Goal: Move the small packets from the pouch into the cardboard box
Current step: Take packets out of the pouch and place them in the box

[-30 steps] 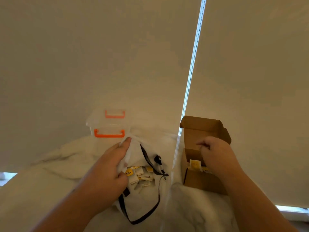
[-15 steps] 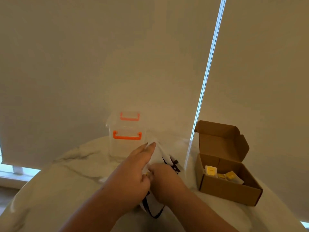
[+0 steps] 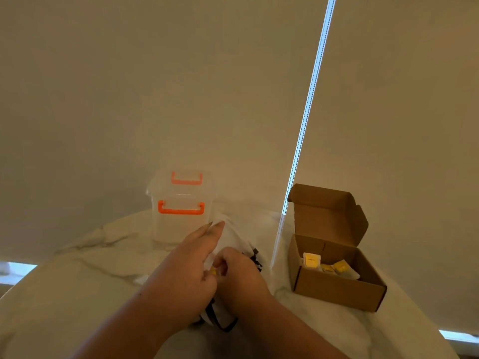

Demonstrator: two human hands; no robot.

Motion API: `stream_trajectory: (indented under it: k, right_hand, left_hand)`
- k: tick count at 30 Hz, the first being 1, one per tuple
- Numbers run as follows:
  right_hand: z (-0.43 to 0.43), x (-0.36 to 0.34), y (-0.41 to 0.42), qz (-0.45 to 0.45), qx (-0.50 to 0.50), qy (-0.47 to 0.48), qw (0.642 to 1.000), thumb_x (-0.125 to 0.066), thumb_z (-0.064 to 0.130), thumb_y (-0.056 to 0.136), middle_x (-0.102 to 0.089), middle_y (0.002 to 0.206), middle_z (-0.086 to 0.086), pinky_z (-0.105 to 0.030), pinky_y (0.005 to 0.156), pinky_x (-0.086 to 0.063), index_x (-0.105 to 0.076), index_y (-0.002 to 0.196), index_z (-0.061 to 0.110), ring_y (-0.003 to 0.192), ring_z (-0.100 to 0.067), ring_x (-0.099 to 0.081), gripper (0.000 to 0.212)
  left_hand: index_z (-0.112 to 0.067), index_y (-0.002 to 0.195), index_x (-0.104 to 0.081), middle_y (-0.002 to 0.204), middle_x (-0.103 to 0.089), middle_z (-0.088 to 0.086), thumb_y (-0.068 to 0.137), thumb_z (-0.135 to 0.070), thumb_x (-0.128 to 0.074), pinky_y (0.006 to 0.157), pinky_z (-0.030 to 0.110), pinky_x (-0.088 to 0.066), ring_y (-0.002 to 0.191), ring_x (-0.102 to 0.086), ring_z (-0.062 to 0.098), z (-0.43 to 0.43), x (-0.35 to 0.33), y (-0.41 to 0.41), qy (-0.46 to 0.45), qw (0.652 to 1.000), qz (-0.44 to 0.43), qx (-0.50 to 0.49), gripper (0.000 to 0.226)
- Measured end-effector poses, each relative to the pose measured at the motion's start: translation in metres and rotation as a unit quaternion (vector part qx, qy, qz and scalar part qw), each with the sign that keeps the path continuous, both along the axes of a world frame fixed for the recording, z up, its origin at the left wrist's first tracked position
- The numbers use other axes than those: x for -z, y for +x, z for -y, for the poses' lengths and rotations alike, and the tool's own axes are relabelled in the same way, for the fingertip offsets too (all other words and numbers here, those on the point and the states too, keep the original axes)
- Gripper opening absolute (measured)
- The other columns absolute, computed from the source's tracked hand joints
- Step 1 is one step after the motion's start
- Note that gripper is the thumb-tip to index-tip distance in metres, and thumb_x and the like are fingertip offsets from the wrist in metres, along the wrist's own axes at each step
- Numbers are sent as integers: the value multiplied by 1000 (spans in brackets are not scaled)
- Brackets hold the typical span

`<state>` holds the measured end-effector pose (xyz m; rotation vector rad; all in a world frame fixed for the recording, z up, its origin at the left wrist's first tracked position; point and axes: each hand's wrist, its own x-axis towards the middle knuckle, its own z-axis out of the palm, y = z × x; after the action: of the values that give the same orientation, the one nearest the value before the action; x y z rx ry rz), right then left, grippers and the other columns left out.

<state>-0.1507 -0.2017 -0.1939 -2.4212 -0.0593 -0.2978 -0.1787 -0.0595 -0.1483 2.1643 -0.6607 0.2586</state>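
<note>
A white drawstring pouch (image 3: 233, 235) with black cords lies on the marble table, mostly covered by both hands. My left hand (image 3: 186, 268) holds the pouch's edge open, its fingers stretched along the cloth. My right hand (image 3: 239, 274) reaches into the pouch mouth, fingers curled, pinching a small yellow packet (image 3: 213, 272) that barely shows. To the right stands the open cardboard box (image 3: 337, 288), lid flap up, with several white and yellow packets (image 3: 312, 260) inside.
A clear plastic container (image 3: 181, 216) with orange latches stands just behind the pouch. A beaded blind cord (image 3: 303, 130) hangs between pouch and box. The round marble table (image 3: 77, 281) curves away at left and right; closed blinds fill the background.
My right hand left the box and moved left into the pouch, where it now pinches a packet. The left hand stays on the pouch edge. The view shifted leftward.
</note>
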Motion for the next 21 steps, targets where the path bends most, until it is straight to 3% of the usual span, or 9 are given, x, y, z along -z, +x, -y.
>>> stream_trajectory:
  k: [4, 8, 12, 15, 18, 21]
  right_hand:
    - [6, -19, -17, 13, -56, 39, 998, -62, 18, 88, -60, 82, 15, -19, 68, -52, -66, 105, 28, 68, -1, -58, 20]
    - [30, -52, -43, 34, -66, 83, 994, -68, 11, 82, -70, 85, 4, -29, 69, -58, -72, 92, 27, 73, -10, -65, 20]
    - [73, -80, -62, 63, -84, 156, 982, -71, 11, 84, -70, 83, -12, -41, 68, -56, -74, 87, 25, 73, -33, -61, 15]
    - [119, -94, -64, 107, 10, 205, 973, -70, 14, 86, -65, 75, -11, -30, 57, -47, -72, 85, 21, 64, -19, -53, 8]
    - [166, -89, -55, 115, 150, 103, 977, -67, 21, 89, -67, 84, 6, -19, 58, -43, -67, 93, 29, 74, -11, -60, 9]
    - [197, -68, -41, 38, 223, 5, 974, -64, 19, 91, -62, 97, 9, -18, 56, -43, -58, 101, 34, 84, -8, -57, 19]
  left_hand:
    - [-42, 150, -16, 148, -18, -29, 83, 0, -52, 106, 11, -15, 135, -14, -13, -3, -4, 1, -25, 1000, -1, -11, 87]
    - [-42, 150, -17, 145, -21, -31, 82, 3, -54, 105, 12, -18, 132, -18, -14, -4, -6, -1, -42, 999, 2, -22, 89]
    - [-47, 149, -15, 145, -19, -34, 86, -4, -55, 107, 17, -19, 134, -17, -11, -6, -6, 0, -25, 999, 7, -42, 86]
    - [-51, 147, -16, 142, -20, -36, 87, -8, -56, 105, 17, -21, 132, -18, -13, -6, -4, 0, -20, 999, 15, -44, 83]
    - [-56, 143, -19, 138, -22, -41, 91, -13, -55, 99, 16, -31, 131, -24, -12, -5, -2, 1, -37, 999, 9, -34, 77]
    - [-65, 135, -18, 128, -19, -53, 92, -14, -55, 80, 6, -37, 118, -26, -29, -3, -2, 2, -41, 999, 2, -29, 77]
